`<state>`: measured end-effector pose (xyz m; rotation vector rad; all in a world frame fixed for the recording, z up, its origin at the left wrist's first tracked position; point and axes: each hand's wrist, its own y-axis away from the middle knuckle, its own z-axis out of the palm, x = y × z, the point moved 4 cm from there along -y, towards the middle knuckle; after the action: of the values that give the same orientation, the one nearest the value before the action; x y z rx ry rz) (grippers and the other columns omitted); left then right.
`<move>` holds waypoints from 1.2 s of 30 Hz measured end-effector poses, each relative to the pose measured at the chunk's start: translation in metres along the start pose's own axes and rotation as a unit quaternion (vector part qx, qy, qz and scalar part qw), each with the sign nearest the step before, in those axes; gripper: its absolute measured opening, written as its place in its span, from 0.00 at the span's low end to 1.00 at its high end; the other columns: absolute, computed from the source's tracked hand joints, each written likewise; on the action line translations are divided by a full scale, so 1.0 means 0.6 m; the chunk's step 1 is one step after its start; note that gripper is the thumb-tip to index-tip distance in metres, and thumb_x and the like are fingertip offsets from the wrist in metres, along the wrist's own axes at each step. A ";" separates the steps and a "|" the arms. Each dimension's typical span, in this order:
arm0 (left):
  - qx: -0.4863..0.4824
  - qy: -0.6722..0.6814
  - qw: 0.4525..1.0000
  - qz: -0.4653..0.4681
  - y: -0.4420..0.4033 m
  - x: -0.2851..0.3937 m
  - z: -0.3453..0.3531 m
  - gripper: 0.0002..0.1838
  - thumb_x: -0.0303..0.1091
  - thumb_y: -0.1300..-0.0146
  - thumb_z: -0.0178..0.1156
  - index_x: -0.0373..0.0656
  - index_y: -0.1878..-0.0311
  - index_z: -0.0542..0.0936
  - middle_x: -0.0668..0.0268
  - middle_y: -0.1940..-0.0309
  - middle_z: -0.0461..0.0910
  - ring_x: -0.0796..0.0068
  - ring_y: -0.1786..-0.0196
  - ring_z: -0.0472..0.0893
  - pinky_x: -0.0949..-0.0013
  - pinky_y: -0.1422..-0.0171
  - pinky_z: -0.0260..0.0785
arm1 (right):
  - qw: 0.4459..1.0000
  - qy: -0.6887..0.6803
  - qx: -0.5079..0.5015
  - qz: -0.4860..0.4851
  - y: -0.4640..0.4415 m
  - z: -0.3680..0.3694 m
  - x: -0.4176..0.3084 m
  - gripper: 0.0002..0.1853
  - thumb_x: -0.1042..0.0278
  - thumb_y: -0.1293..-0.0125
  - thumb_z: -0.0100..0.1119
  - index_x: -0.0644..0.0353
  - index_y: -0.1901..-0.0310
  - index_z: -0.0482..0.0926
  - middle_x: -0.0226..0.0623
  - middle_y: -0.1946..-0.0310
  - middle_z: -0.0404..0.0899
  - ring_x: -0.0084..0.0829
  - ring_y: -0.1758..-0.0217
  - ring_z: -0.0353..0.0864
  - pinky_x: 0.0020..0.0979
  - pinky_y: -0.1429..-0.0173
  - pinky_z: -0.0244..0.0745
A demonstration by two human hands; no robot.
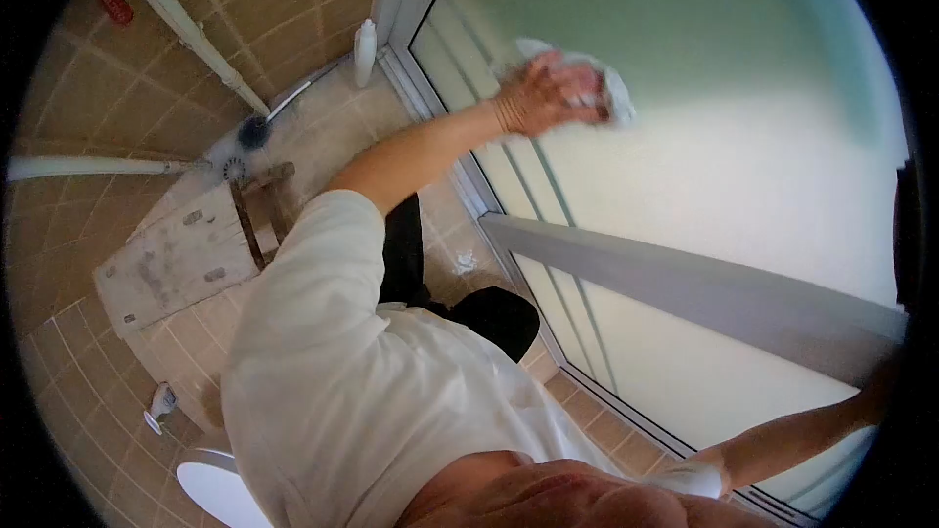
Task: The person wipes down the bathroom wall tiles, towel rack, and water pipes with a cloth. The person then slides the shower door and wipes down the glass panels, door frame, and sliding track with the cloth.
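Well left of the left hand (548, 96), I see a small red thing (114, 2) against the brown tiled wall (59, 68); I can't make out what it is. 2 pale pipes show on that side too: a lower pipe (108, 168) and an upper pipe (201, 37). Far down and left of the hand are a small white container (163, 399), a stained, low wooden bench (186, 254) and a white rounded lid (220, 489). Closer, left of the hand and slightly below its level, a dark brush head (253, 132) with a white handle (290, 100) sits near a round drain (234, 169). A white bottle (365, 54) stands left of the hand, near the corner.

Below the hand, past its white sleeve (303, 244), I have 2 dark shapes, a left one (401, 249) and a right one (497, 321), with a white patch (465, 261) on the floor between them.

The left hand itself is closed over a white cloth (618, 103) and holds it against a frosted panel (724, 39); cloth shows above and right of the fingers, and blur hides how each finger lies. Below the hand, a grey crossbar (675, 284) slants down rightward. Farthest right, the right forearm (802, 438) runs to the right hand (878, 386), mostly lost in shadow near the crossbar's end; I can't tell whether it grips anything.
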<state>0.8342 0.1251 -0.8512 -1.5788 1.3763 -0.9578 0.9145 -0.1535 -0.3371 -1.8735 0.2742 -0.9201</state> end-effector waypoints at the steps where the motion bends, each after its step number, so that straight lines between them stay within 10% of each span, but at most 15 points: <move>1: 0.000 -0.025 1.000 -0.018 0.009 -0.042 -0.008 0.21 0.40 0.45 0.57 0.76 0.47 0.73 0.65 0.41 0.61 0.63 0.34 0.59 0.44 0.33 0.49 | 1.000 -0.015 -0.002 0.011 0.000 0.000 0.002 0.21 0.52 0.33 0.51 0.63 0.50 0.76 0.54 0.32 0.48 0.48 0.34 0.59 0.46 0.37 0.60; 8: -0.015 -0.062 0.963 -0.262 0.056 -0.290 -0.018 0.32 0.32 0.47 0.59 0.67 0.38 0.64 0.60 0.39 0.57 0.54 0.35 0.56 0.48 0.36 0.51 | 1.000 -0.017 0.000 -0.016 -0.011 0.001 0.003 0.18 0.56 0.34 0.53 0.62 0.52 0.77 0.56 0.33 0.49 0.48 0.33 0.58 0.45 0.36 0.59; 10: 0.132 -0.127 0.936 -0.300 0.072 -0.313 -0.025 0.30 0.25 0.45 0.55 0.46 0.36 0.63 0.49 0.36 0.57 0.43 0.35 0.58 0.46 0.33 0.48 | 1.000 -0.013 0.001 -0.014 -0.012 -0.003 0.009 0.18 0.57 0.34 0.53 0.62 0.52 0.77 0.57 0.33 0.49 0.47 0.33 0.58 0.45 0.36 0.59; 14: 0.124 -0.108 0.848 -0.503 0.061 -0.228 0.020 0.28 0.25 0.44 0.54 0.43 0.38 0.64 0.45 0.37 0.56 0.41 0.37 0.58 0.45 0.34 0.51 | 0.998 -0.001 0.010 -0.054 -0.009 -0.001 0.008 0.17 0.58 0.34 0.53 0.62 0.52 0.77 0.57 0.34 0.51 0.47 0.34 0.59 0.44 0.37 0.60; 16: 0.142 0.006 0.828 -0.542 0.048 -0.153 0.011 0.33 0.24 0.49 0.60 0.59 0.39 0.64 0.57 0.35 0.54 0.49 0.36 0.56 0.48 0.37 0.52 | 0.998 -0.024 0.009 -0.052 -0.010 -0.001 0.002 0.17 0.58 0.34 0.52 0.62 0.51 0.77 0.57 0.34 0.52 0.47 0.34 0.60 0.44 0.37 0.60; 20: 0.094 0.050 0.870 -0.482 0.051 0.030 0.040 0.24 0.21 0.47 0.55 0.53 0.46 0.70 0.56 0.35 0.52 0.48 0.34 0.54 0.45 0.35 0.50 | 1.000 -0.009 0.016 -0.023 -0.007 0.002 -0.011 0.18 0.57 0.34 0.53 0.62 0.52 0.77 0.57 0.35 0.53 0.47 0.34 0.61 0.43 0.38 0.61; 26: 0.005 0.175 0.952 -0.252 0.096 0.313 0.056 0.17 0.37 0.42 0.55 0.69 0.50 0.77 0.65 0.36 0.56 0.56 0.31 0.52 0.49 0.31 0.50 | 0.998 0.012 0.023 -0.062 -0.005 0.000 0.003 0.20 0.54 0.33 0.53 0.63 0.51 0.77 0.55 0.35 0.54 0.46 0.33 0.59 0.45 0.36 0.60; 31: -0.047 0.070 0.993 -0.085 0.119 0.196 0.055 0.22 0.41 0.43 0.55 0.78 0.45 0.70 0.70 0.35 0.55 0.61 0.32 0.53 0.54 0.30 0.49 | 0.998 -0.033 0.011 -0.053 -0.008 -0.002 0.027 0.20 0.54 0.33 0.53 0.62 0.50 0.77 0.54 0.34 0.53 0.46 0.33 0.59 0.44 0.36 0.60; 36: -0.007 0.022 0.986 -0.165 0.123 -0.030 0.026 0.27 0.36 0.41 0.55 0.73 0.39 0.65 0.63 0.38 0.58 0.58 0.34 0.58 0.49 0.31 0.53 | 0.998 -0.048 0.012 -0.041 -0.010 -0.003 0.021 0.19 0.55 0.34 0.54 0.60 0.48 0.76 0.51 0.32 0.51 0.45 0.33 0.60 0.43 0.35 0.59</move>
<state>0.8188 0.1391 -0.9260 -1.8437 1.1720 -1.1855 0.9203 -0.1587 -0.3255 -1.9125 0.1280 -0.8820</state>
